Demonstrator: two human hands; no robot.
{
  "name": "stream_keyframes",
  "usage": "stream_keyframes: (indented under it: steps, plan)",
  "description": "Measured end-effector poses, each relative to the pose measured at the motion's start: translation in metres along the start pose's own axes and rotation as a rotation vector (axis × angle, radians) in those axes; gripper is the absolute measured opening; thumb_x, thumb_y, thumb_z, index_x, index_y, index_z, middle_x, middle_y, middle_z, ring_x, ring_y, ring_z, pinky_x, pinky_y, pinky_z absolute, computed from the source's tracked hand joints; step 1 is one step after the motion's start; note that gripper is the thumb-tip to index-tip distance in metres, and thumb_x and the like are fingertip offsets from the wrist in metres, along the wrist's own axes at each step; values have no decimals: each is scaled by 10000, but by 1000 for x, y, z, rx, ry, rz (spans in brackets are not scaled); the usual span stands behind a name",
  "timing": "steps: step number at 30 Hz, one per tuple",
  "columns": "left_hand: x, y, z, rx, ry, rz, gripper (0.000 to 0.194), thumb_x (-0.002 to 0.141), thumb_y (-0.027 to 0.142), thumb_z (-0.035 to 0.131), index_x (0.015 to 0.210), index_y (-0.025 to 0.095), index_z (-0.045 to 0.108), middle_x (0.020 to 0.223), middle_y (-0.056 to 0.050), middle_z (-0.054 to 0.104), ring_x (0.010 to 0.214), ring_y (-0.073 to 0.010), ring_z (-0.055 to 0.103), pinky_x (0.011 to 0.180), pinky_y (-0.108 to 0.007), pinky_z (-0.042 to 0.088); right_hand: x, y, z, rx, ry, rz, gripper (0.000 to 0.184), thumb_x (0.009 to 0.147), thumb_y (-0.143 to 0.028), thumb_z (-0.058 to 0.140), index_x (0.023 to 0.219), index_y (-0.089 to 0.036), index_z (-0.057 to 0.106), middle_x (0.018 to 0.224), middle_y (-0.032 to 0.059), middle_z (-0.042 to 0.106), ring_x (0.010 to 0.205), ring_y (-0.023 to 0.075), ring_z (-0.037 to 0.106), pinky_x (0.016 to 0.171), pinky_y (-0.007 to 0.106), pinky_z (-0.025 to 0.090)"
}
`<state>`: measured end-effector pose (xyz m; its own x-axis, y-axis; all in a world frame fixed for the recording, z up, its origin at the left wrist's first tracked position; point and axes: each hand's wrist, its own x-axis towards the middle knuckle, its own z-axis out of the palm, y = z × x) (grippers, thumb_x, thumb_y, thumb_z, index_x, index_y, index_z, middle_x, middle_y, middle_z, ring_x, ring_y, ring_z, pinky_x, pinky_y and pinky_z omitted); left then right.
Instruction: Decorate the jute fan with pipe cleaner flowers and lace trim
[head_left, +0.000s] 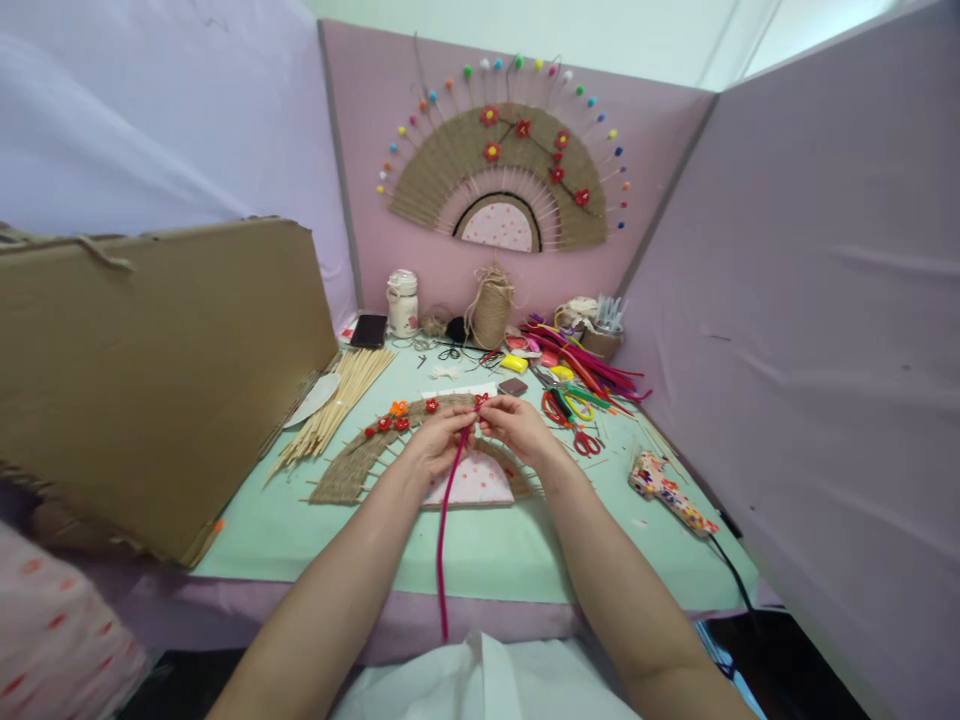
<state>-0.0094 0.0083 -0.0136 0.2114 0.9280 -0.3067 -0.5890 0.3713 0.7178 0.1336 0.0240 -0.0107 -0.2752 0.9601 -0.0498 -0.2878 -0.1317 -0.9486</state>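
A long magenta pipe cleaner [444,545] hangs from my fingers down past the table's front edge. My left hand [441,442] pinches it near its upper end. Close beside, my right hand [517,425] has thumb and fingertips pressed together on the same end, which is mostly hidden by the fingers. Both hands are closed and held above a half-round fan [341,483] of twine woven over thin sticks. Red and orange flowers [397,408] decorate the fan's band, and a dotted white half-circle [480,485] fills its middle. My hands and forearms cover part of the fan.
Thin wooden sticks [334,405] lie left beside a large cardboard sheet [165,380]. Scissors [587,443], a bundle of pipe cleaners [592,362] and a twine spool [493,310] are behind. A flower-patterned glue gun [671,495] rests right. A finished fan [442,160] hangs on the back panel.
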Motion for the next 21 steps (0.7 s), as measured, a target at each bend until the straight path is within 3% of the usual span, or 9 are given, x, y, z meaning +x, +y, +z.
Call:
stream_keyframes:
  steps: [8, 14, 21]
  plan:
    - [2, 0, -4, -11, -112, -52, 109, 748, 23, 643, 745, 132, 636, 668, -21, 622, 588, -90, 588, 559, -201, 501, 0, -3, -7, -74, -38, -41, 310, 523, -354, 826, 694, -174, 640, 671, -31, 608, 572, 63, 474, 545, 206, 358]
    - [-3, 2, 1, -57, -143, -105, 122, 789, 19, 601, 824, 122, 656, 720, -34, 656, 640, -102, 623, 620, -218, 526, 2, 6, -3, 165, -81, 38, 353, 501, -325, 851, 719, -183, 613, 636, -45, 600, 586, 90, 518, 552, 227, 377]
    - [0, 3, -4, -36, -136, -104, 102, 810, 30, 583, 784, 123, 616, 699, -38, 659, 612, -101, 628, 621, -224, 537, 6, 17, 5, 377, -33, 116, 300, 519, -211, 833, 715, -188, 607, 578, -63, 594, 518, 85, 498, 480, 219, 343]
